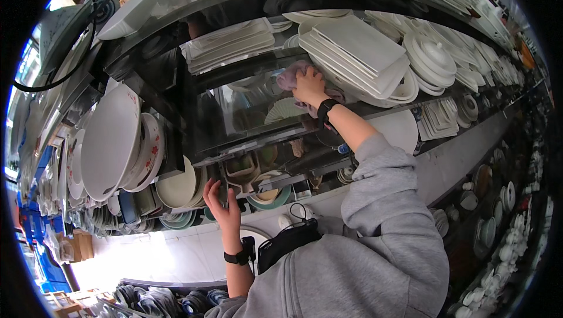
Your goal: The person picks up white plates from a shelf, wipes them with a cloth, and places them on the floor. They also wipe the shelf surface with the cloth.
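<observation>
My right hand (310, 85) presses a crumpled mauve cloth (288, 78) onto the dark glass shelf (211, 113), its fingers bent over the fabric. Right beside it rises a stack of white rectangular plates (360, 45), with several more layered beneath. Lower down, my left hand (226, 206) is raised in front of the shelf edge with fingers apart and nothing in it. Cream round plates (176, 186) stand on the lower shelf close to that hand. Through the glass, a fluted pale dish (283, 111) shows, partly covered by the cloth and my right arm.
Large white bowls (112, 142), one with red flowers, stand at the left. White lidded tureens (433, 58) and more plates fill the shelf to the right. Rectangular white trays (231, 45) lie at the back. Crockery shelves (479, 212) line the right side of the aisle floor (176, 252).
</observation>
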`<state>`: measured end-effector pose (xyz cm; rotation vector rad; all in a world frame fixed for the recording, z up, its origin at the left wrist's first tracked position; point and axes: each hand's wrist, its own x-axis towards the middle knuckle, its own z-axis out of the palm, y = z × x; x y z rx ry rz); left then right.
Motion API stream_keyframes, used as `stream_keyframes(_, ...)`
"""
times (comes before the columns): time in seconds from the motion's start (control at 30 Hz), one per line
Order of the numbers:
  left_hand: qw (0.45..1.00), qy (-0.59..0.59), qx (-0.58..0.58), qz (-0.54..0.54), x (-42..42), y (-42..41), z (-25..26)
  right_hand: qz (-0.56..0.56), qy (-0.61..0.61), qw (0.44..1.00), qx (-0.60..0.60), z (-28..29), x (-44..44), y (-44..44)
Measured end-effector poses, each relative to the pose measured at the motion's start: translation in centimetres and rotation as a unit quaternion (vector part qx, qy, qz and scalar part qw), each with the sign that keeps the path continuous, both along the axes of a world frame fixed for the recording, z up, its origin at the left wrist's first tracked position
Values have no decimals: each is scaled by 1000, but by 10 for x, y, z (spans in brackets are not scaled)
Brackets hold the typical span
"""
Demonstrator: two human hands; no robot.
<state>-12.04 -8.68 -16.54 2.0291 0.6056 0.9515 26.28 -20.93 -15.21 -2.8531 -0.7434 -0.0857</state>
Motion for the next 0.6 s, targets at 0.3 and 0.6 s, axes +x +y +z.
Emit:
stream_keyframes(0.3, 999, 11, 2, 43, -18, 10, 0, -22, -181, 983, 8, -11, 42, 63)
stream_keyframes(0.6, 1000, -1, -3, -8, -1, 9, -1, 38, -75, 996, 14, -13, 39, 9)
